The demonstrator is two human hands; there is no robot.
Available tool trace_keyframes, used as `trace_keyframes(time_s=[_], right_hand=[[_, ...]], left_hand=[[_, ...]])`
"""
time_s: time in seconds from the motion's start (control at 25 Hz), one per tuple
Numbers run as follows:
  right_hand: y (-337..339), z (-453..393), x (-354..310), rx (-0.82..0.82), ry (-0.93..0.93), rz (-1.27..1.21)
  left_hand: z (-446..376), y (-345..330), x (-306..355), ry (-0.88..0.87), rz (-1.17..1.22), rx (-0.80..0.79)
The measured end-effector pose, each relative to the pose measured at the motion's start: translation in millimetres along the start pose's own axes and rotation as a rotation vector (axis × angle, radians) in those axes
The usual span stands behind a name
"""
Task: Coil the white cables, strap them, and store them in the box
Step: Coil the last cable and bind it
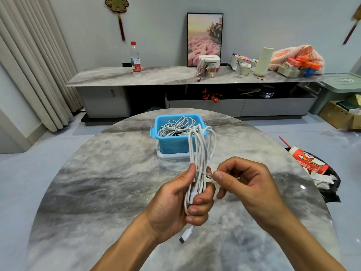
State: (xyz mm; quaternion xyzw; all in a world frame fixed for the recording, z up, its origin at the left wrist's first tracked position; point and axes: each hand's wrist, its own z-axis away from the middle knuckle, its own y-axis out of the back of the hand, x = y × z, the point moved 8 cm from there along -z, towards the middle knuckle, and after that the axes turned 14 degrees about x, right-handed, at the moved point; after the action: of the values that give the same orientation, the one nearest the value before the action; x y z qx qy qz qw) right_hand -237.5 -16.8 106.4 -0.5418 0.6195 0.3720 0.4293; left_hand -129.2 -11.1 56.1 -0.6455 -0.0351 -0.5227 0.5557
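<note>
My left hand (175,200) grips a white cable coil (201,147) folded into long loops that stand upright above my fist. A white plug (184,236) hangs below that hand. My right hand (246,184) pinches a thin clear strap (210,175) against the coil's right side, just above my left fingers. Behind the coil, a blue box (172,143) sits on the round marble table (97,192) and holds several loose white cables (175,125). The box rests on its white lid (166,156).
A grey marble sideboard (166,76) runs along the back wall with a water bottle (135,59), a framed picture and clutter. To the right of the table, a black bag (322,178) with a red paper cup lies on the floor.
</note>
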Motion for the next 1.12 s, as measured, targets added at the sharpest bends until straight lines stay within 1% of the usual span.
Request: trace_keyframes(time_s=[0.08, 0.16, 0.36, 0.72, 1.12], right_hand=[[2.7, -0.9, 1.1, 0.016, -0.013, 0.002], [2.9, -0.8, 1.7, -0.002, -0.026, -0.002], [-3.8, 1.7, 2.6, -0.056, -0.052, -0.037], [2.9, -0.9, 3.3, 0.023, -0.028, -0.035], [1.1, -0.6, 4.3, 0.002, -0.022, -0.029]], left_hand=[[1.1, -3.1, 0.4, -0.007, -0.023, -0.024], [1.2, -2.6, -0.1, -0.013, -0.032, -0.011], [1.1, 1.2, 2.8, -0.009, 0.056, 0.02], [1.8, -1.3, 5.3, -0.022, 0.026, 0.033], [2.1, -1.7, 3.0, -0.017, 0.018, 0.024]])
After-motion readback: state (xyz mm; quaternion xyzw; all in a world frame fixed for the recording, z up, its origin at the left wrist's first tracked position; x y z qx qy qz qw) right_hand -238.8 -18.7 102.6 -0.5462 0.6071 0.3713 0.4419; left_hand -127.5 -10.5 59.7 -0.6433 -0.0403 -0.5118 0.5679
